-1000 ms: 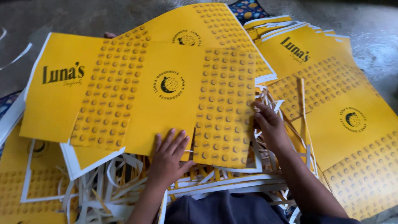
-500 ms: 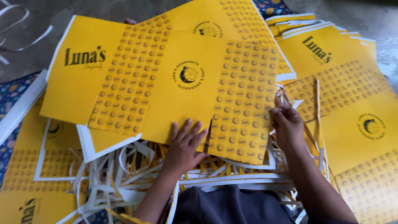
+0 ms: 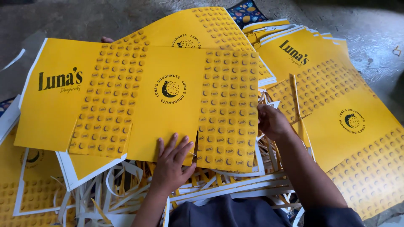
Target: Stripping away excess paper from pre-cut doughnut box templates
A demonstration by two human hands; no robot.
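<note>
— On the floor before us, what do we have under our hands?

— We have a flat yellow box blank, die-cut, with dotted panels and a round dark emblem in its middle. It lies on top of a heap of like sheets, its near edge toward us.

— How do we hold it?

— Our left hand rests flat on its near edge, fingers spread apart and pressing down, closed on nothing. Our right hand is at the blank's right edge, fingers curled; we cannot tell whether they pinch the card or only touch it.

— Any containers here, and anything in them?

— We see none standing; every box is still a flat sheet, so none holds anything. A second sheet lies beneath and beyond ours, and a stack of blanks fans out to the right, overlapping.

— And the edges?

— White trimmed strips lie tangled under the near edge, just above our dark lap. More yellow sheets with white borders lie at the left, partly under ours.

— Room to move?

— Bare grey concrete floor shows at the far left and the far right; near us, sheets and strips crowd every side.
</note>
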